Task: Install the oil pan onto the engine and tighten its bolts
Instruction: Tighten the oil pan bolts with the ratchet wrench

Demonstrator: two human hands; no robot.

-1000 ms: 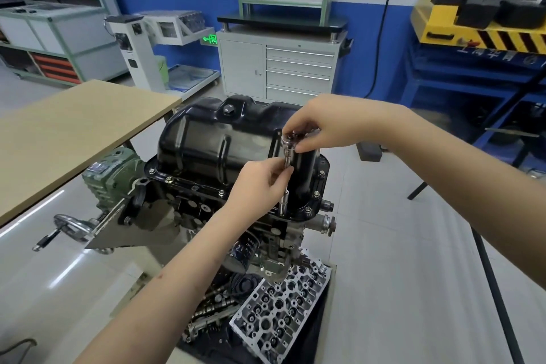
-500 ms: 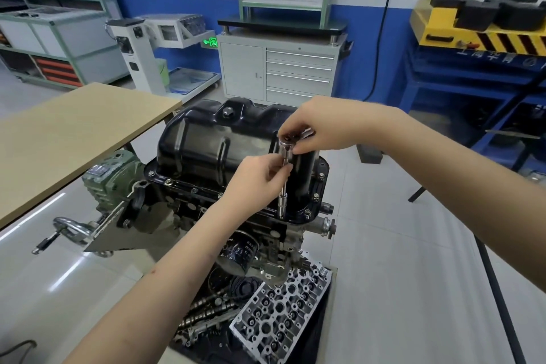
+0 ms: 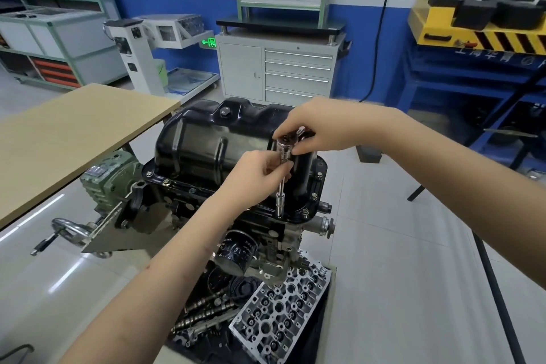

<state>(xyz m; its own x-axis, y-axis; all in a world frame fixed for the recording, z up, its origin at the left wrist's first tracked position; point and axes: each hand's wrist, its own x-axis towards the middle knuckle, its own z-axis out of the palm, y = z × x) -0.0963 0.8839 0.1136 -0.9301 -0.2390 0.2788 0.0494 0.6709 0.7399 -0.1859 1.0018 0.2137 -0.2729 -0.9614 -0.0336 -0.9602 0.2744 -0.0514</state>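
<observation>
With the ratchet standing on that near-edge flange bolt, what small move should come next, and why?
Probably a short swing of the ratchet handle by the right hand while the left hand steadies the extension. The socket already sits upright on a flange bolt of the oil pan, and both hands grip the tool, so turning looks like the natural step.

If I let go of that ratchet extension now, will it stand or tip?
Probably tips: the ratchet extension is tall, thin, top-heavy under the ratchet head. Its polished steel looks slippery. Only the socket's seat on the flange bolt steadies it.
</observation>
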